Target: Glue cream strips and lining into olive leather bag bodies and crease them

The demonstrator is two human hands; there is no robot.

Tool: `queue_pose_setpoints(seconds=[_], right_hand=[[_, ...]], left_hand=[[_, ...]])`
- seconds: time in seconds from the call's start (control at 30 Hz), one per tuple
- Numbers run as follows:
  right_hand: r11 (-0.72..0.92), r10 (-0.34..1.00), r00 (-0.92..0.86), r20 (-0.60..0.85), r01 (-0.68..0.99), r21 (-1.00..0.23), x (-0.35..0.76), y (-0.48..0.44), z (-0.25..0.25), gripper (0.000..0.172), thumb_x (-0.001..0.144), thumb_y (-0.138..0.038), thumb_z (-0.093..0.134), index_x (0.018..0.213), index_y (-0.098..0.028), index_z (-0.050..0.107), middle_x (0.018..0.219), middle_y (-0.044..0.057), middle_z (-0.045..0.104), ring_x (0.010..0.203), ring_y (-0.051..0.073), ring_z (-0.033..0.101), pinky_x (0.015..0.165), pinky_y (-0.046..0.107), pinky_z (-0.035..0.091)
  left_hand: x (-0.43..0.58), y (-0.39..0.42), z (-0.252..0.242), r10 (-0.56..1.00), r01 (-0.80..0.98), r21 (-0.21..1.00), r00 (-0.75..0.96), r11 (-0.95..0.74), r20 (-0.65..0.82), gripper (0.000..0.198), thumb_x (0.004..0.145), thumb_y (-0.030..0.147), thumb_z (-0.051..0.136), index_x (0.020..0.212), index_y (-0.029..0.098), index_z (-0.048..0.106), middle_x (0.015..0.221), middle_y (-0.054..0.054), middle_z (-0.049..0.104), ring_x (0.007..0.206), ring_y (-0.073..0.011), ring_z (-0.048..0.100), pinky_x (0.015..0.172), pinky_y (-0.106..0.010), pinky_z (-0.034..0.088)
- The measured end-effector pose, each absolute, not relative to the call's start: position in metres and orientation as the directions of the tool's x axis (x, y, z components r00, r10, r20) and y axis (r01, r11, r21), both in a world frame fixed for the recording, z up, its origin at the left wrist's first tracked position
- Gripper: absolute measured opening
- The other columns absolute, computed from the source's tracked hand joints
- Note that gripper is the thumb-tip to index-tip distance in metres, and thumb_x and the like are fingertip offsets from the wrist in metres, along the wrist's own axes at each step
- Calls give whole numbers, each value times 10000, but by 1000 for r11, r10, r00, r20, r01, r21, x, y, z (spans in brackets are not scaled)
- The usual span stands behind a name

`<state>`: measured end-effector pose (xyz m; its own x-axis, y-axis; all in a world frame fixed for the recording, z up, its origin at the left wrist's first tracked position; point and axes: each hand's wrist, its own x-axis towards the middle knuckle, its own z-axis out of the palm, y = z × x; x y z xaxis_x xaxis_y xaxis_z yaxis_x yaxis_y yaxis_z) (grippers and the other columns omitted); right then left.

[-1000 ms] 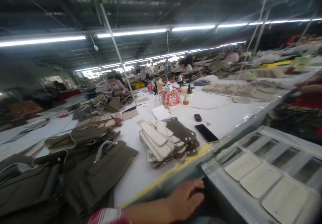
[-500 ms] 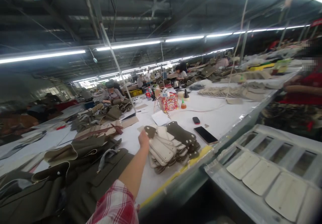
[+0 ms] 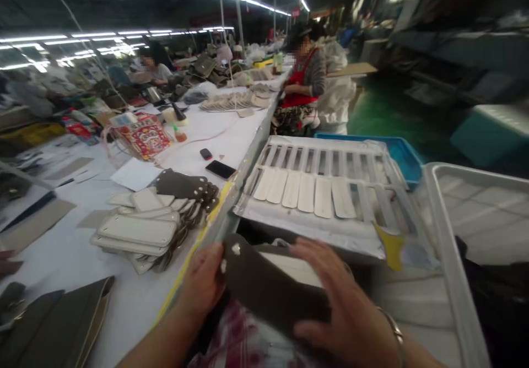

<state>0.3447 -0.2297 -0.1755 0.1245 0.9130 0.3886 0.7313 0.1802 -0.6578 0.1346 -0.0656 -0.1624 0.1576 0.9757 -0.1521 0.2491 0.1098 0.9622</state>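
Observation:
A dark olive leather-like strap piece (image 3: 264,288) with a rounded end and small metal studs is between my hands above my lap. My left hand (image 3: 206,274) is closed on its studded left end. At the other end, my right hand (image 3: 343,302) has its fingers stretched out and its thumb apart, spanning the piece; some blur hides the exact contact. A pale strip (image 3: 289,266) shows behind the dark piece, partly covered by it and my right fingers. On the table to the left lies a pile of similar pieces (image 3: 138,230), beige and dark sides up.
A rack (image 3: 309,219) with pale strips in its slots stands ahead right, beside a grey bin (image 3: 450,280) and a blue tray (image 3: 405,153). The white table (image 3: 53,247) holds a phone (image 3: 221,169), a patterned box (image 3: 146,136) and dark bag parts (image 3: 58,324). A person in a red apron (image 3: 303,81) sits beyond.
The view has swung right. My left hand has left the pile on the table and come back toward my lap with a dark strap piece. My right hand has come into view.

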Motion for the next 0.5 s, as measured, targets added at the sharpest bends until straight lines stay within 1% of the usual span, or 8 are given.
queue_pose_setpoints(seconds=[0.03, 0.07, 0.13, 0.17, 0.23, 0.33, 0.4, 0.5], right_hand=[[121, 979, 43, 201, 670, -732, 342, -229, -179, 663, 614, -403, 746, 1223, -250, 533, 1112, 93, 609, 1031, 301, 556, 874, 413, 448], [23, 1000, -27, 9, 608, -793, 344, -231, -184, 483, 641, -366, 723, 1090, -228, 611, 995, 73, 649, 912, 261, 601, 778, 354, 478], [-215, 955, -79, -284, 474, -854, 356, -244, -197, 198, 684, -288, 664, 854, -189, 643, 805, 26, 659, 717, 178, 602, 615, 255, 455], [-326, 926, -52, -373, 387, -862, 364, -253, -204, 127, 696, -262, 638, 788, -176, 623, 747, 9, 647, 662, 148, 583, 570, 228, 431], [-490, 871, 66, -486, 154, -858, 381, -273, -220, 105, 706, -253, 610, 751, -164, 579, 685, -11, 623, 610, 119, 560, 534, 204, 419], [-568, 793, 153, -590, -166, -806, 400, -292, -241, 165, 694, -280, 620, 762, -162, 526, 634, -24, 608, 533, 108, 562, 499, 209, 450], [-565, 767, 202, -609, -237, -791, 408, -294, -251, 217, 690, -319, 640, 747, -159, 506, 603, -21, 604, 491, 107, 561, 460, 205, 444], [-511, 769, 302, -563, -239, -826, 418, -286, -258, 241, 718, -359, 628, 737, -147, 515, 603, -15, 598, 501, 98, 560, 458, 193, 437]], left_hand=[[145, -76, -176, 960, 244, 960, 210, 134, -187, 283, 786, 441, 512, 663, 218, 636, 552, -48, 612, 594, -228, 602, 508, -326, 508], [152, -84, -187, 944, 239, 959, 252, 155, -215, 316, 788, 478, 492, 688, 220, 644, 596, -58, 628, 613, -234, 605, 524, -336, 510], [158, -89, -207, 913, 232, 952, 310, 200, -267, 325, 761, 521, 511, 736, 229, 651, 654, -60, 641, 643, -235, 604, 534, -331, 509], [157, -88, -215, 895, 233, 946, 335, 225, -295, 326, 747, 534, 527, 748, 233, 650, 662, -53, 640, 647, -231, 599, 531, -322, 507], [153, -82, -231, 851, 226, 931, 387, 286, -356, 325, 729, 544, 559, 743, 230, 641, 648, -29, 626, 619, -205, 579, 523, -297, 498], [148, -74, -249, 780, 216, 895, 440, 390, -445, 317, 707, 516, 629, 713, 200, 607, 619, 17, 588, 553, -139, 524, 502, -235, 472], [148, -69, -257, 737, 273, 865, 452, 421, -502, 322, 669, 488, 686, 746, 186, 601, 646, 28, 584, 573, -126, 518, 493, -210, 464], [151, -63, -259, 721, 435, 838, 456, 331, -522, 355, 672, 505, 678, 786, 176, 608, 678, 21, 590, 614, -136, 526, 499, -211, 470]])
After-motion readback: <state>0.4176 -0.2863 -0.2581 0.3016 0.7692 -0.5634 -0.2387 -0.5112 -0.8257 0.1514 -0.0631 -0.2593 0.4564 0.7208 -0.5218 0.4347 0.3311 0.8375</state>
